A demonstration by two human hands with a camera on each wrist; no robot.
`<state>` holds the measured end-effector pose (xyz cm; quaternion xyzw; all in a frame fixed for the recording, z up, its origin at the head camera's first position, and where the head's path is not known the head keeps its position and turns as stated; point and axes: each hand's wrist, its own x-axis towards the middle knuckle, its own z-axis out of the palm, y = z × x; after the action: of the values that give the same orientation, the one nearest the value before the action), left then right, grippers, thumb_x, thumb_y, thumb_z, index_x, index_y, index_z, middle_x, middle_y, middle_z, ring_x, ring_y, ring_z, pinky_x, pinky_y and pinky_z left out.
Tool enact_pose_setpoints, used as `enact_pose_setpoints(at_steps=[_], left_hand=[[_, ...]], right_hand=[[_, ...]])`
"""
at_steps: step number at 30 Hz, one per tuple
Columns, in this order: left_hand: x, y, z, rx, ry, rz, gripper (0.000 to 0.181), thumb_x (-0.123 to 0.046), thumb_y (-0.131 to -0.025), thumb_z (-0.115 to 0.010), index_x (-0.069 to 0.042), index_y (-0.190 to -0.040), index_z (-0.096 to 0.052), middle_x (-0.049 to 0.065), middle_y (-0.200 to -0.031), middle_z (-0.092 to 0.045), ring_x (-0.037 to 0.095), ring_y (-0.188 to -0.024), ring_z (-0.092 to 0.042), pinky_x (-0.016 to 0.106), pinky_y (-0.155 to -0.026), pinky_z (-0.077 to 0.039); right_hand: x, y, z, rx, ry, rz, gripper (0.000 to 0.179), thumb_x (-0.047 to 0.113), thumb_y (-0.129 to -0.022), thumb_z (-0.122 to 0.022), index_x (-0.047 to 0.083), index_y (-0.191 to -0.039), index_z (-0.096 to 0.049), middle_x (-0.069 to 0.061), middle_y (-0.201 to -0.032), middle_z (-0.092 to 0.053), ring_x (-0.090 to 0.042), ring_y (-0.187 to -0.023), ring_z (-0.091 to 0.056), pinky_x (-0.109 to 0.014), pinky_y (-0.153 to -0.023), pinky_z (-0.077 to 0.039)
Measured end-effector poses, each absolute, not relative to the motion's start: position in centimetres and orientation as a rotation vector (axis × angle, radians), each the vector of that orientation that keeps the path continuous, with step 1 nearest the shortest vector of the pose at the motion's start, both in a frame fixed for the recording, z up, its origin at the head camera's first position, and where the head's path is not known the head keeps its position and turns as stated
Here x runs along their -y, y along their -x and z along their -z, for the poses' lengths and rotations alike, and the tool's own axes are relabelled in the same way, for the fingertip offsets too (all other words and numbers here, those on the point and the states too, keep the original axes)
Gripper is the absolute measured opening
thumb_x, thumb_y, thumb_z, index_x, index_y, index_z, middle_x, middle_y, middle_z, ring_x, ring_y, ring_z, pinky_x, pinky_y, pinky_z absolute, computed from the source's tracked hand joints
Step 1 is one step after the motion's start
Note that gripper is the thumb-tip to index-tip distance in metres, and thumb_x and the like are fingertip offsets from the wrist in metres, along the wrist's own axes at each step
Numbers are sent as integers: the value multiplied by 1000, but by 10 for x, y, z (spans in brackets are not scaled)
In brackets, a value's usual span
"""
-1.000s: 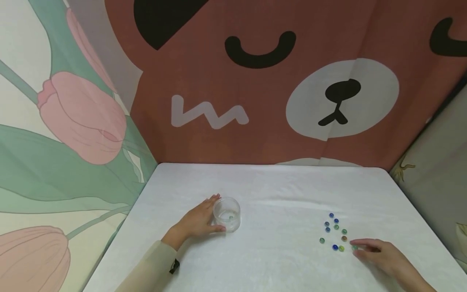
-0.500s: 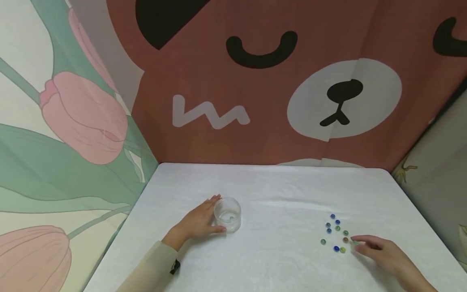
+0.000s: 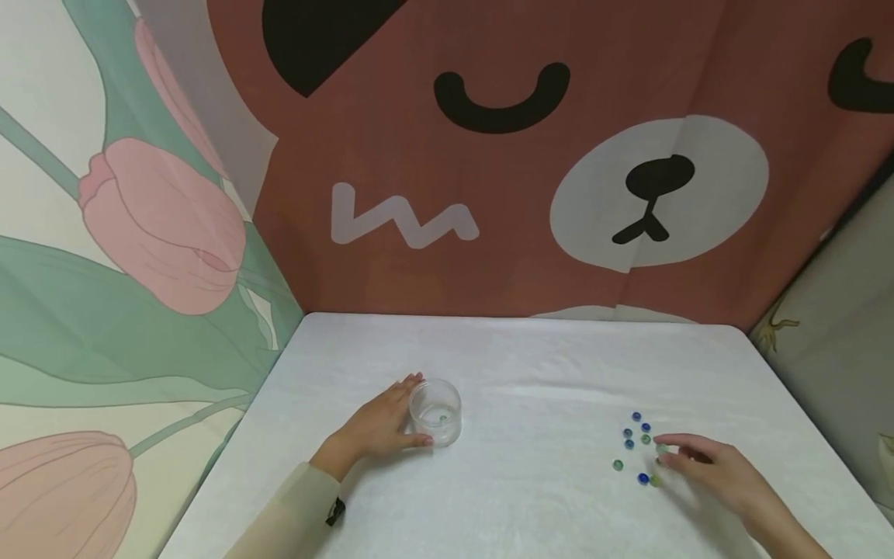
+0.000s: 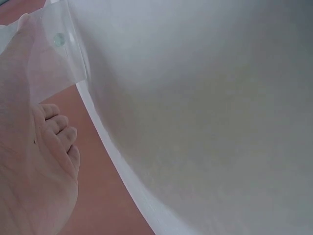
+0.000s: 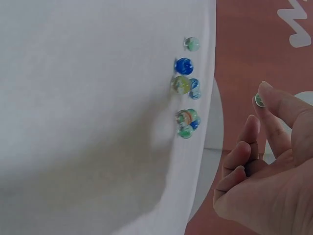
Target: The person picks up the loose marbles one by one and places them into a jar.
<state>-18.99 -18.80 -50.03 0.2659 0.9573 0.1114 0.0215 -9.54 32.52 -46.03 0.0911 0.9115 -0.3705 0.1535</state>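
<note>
At the middle left of the table, my left hand holds a round clear plastic container, thumb on the near side and fingers along the far side. One pale green marble lies inside it. My right hand pinches a green marble between thumb and index finger, raised over the table; its other fingers are curled in. Below and left of that hand lie several glass marbles, among them a dark blue one, a green one and a yellow-green one. The fingers partly hide others.
A white cloth covers the table. Behind it hangs a brown bear-print curtain, with a tulip-print curtain along the left side. Another curtain borders the right edge.
My right hand has lifted the green marble from the right end of the marble group and carried it up and left over the others. The left hand and container stay put.
</note>
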Motion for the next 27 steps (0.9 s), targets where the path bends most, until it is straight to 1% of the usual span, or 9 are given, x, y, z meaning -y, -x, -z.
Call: enact_pose_setpoints(at_steps=[4,6,8,12,15,19,20,23,27], left_hand=[[189,190,502,-2968,-824,-355,107,-77,-73,-52,-12,-150,-17,2,-156,-18,20,-142,-19,37,-116,-21],[189,190,502,-2967,-821,-348,107,-77,-73,-51,-13,-150,-16,1,-156,-17,19,-142,-18,36,-117,-20],[190,190,503,-2964,-818,-342,107,-78,-73,-50,-13,-150,-15,0,-156,-16,18,-143,-17,35,-117,-18],[190,190,502,-2967,-827,-341,106,-77,-74,-51,-12,-150,-17,0,-156,-16,17,-143,-16,33,-117,-17],[189,190,501,-2977,-841,-337,106,-77,-74,-51,-11,-150,-18,0,-156,-17,17,-142,-17,33,-117,-18],[188,190,499,-2977,-836,-325,107,-78,-73,-50,-11,-150,-18,1,-156,-17,17,-143,-17,34,-117,-18],[188,190,499,-2975,-831,-319,107,-78,-73,-49,-11,-150,-17,0,-156,-16,17,-143,-16,34,-117,-17],[188,190,499,-2969,-825,-327,106,-77,-74,-51,-11,-150,-17,0,-156,-16,17,-143,-16,34,-117,-17],[188,189,501,-2974,-828,-331,106,-76,-74,-52,-10,-150,-18,1,-156,-17,17,-143,-16,34,-117,-18]], right_hand=[[-315,99,453,-2642,-220,1102,61,59,-83,-58,17,-127,-58,-4,-101,-62,-14,-89,-48,-25,-70,-41],[-309,102,450,-2627,-222,1143,63,58,-83,-59,16,-129,-57,-5,-95,-62,-14,-87,-48,-25,-68,-42],[-302,104,448,-2611,-220,1173,63,57,-82,-60,15,-129,-57,-5,-94,-60,-14,-85,-48,-27,-68,-43],[-293,106,446,-2606,-144,1223,58,56,-84,-58,17,-127,-59,-6,-120,-59,-9,-98,-50,-27,-76,-47],[-286,108,444,-2596,-104,1264,55,54,-86,-57,17,-126,-60,-6,-129,-55,-10,-103,-51,-28,-79,-48],[-277,112,443,-2584,-91,1309,53,53,-85,-60,18,-125,-61,-6,-112,-58,-14,-94,-53,-28,-74,-48],[-276,112,442,-2583,-86,1318,53,53,-85,-60,18,-124,-61,-4,-111,-58,-14,-94,-53,-28,-75,-48],[-271,113,442,-2585,-64,1338,51,52,-85,-60,19,-123,-61,-4,-108,-57,-15,-93,-52,-29,-75,-47],[-265,114,443,-2578,-49,1359,52,54,-84,-59,20,-123,-61,-3,-115,-57,-16,-97,-51,-30,-78,-47]])
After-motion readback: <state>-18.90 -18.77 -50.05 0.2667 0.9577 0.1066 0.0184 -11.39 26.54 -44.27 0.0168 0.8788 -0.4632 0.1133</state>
